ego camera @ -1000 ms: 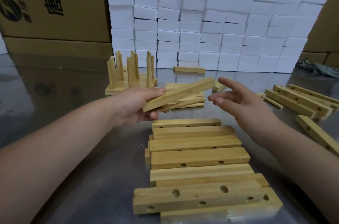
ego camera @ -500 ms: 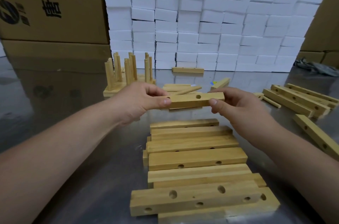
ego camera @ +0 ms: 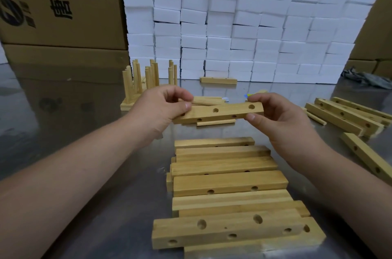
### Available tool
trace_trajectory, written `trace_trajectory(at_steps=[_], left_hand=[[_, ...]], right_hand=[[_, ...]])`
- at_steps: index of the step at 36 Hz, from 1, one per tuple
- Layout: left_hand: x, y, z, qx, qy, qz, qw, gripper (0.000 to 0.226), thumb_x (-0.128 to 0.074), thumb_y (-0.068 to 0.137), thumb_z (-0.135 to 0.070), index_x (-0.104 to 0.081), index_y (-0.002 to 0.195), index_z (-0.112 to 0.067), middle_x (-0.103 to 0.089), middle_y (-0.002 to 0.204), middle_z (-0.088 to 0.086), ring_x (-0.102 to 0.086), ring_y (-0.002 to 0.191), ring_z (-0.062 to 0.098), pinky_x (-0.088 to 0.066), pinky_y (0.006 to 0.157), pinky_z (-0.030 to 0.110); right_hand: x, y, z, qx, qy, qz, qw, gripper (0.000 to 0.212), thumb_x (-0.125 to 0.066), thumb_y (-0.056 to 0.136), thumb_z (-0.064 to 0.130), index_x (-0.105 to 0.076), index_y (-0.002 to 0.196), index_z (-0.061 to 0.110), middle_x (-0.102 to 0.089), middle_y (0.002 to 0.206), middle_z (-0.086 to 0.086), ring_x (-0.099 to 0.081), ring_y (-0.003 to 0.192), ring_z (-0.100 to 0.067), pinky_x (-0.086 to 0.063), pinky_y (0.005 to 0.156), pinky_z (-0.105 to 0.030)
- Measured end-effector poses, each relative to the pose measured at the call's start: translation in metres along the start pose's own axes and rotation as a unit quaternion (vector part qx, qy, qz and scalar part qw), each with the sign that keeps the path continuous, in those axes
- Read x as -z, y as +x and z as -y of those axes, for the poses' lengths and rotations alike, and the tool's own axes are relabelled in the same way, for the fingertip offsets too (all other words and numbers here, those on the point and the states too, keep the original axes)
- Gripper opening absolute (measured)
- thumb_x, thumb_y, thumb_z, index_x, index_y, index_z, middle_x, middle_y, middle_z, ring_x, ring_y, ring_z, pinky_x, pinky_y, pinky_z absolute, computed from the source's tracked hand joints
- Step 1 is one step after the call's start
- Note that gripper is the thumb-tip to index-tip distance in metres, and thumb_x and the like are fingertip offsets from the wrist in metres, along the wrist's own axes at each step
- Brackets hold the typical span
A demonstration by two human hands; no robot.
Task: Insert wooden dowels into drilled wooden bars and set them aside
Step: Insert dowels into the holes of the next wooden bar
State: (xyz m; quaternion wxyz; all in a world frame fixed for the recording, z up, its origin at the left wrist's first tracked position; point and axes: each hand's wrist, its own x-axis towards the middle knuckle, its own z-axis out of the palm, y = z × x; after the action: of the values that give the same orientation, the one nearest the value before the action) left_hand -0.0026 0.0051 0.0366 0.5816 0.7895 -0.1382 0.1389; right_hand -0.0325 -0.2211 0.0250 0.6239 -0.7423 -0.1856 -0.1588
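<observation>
I hold one drilled wooden bar [ego camera: 220, 113] level above the table, its holes facing up and toward me. My left hand [ego camera: 161, 108] grips its left end, fingers curled over the top. My right hand [ego camera: 277, 114] pinches its right end between thumb and fingers. Loose dowels [ego camera: 215, 123] lie on the table just behind and below the bar. A row of drilled bars [ego camera: 227, 182] lies in front of me. Finished bars with upright dowels [ego camera: 144, 80] stand at the back left.
More drilled bars [ego camera: 347, 115] are piled at the right, one [ego camera: 367, 156] lying apart. A single bar [ego camera: 218, 80] rests against a wall of white foam blocks [ego camera: 244, 31]. Cardboard boxes [ego camera: 59, 4] stand behind. The metal table [ego camera: 63, 123] is reflective.
My right hand came in and took the bar's right end. Both hands then turned the bar level, so its drilled holes now show on top.
</observation>
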Motion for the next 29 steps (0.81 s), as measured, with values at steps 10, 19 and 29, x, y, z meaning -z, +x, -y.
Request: trace_trajectory(at_steps=[10, 19, 29], left_hand=[[0.001, 0.0, -0.005, -0.016, -0.057, -0.059, 0.997, 0.015, -0.061, 0.087, -0.013, -0.065, 0.084, -0.027, -0.065, 0.059, -0.01, -0.061, 0.066, 0.002, -0.045, 0.093, 0.035], [-0.006, -0.012, -0.018, -0.058, -0.06, -0.029, 0.996, 0.012, -0.059, 0.087, -0.009, -0.065, 0.085, -0.02, -0.065, 0.059, -0.008, -0.061, 0.058, 0.004, -0.054, 0.073, 0.017], [-0.02, -0.021, -0.024, -0.107, -0.058, -0.045, 0.992, 0.015, -0.062, 0.085, -0.009, -0.063, 0.082, -0.024, -0.068, 0.065, -0.012, -0.06, 0.055, 0.002, -0.047, 0.06, 0.011]], right_hand=[[0.012, 0.013, 0.006, -0.102, 0.248, -0.107, 0.957, 0.031, -0.054, 0.092, 0.021, -0.068, 0.064, 0.019, -0.056, 0.057, 0.007, -0.054, 0.06, -0.009, -0.044, 0.076, -0.026], [0.01, 0.012, 0.017, -0.168, 0.279, -0.111, 0.939, 0.036, -0.038, 0.099, 0.038, -0.059, 0.104, 0.009, -0.069, 0.063, -0.002, -0.064, 0.052, -0.012, -0.051, 0.049, -0.021], [0.003, 0.001, 0.021, -0.161, 0.132, -0.018, 0.978, 0.032, -0.036, 0.099, 0.023, -0.062, 0.1, 0.006, -0.063, 0.064, -0.005, -0.053, 0.051, -0.014, -0.043, 0.058, -0.029]])
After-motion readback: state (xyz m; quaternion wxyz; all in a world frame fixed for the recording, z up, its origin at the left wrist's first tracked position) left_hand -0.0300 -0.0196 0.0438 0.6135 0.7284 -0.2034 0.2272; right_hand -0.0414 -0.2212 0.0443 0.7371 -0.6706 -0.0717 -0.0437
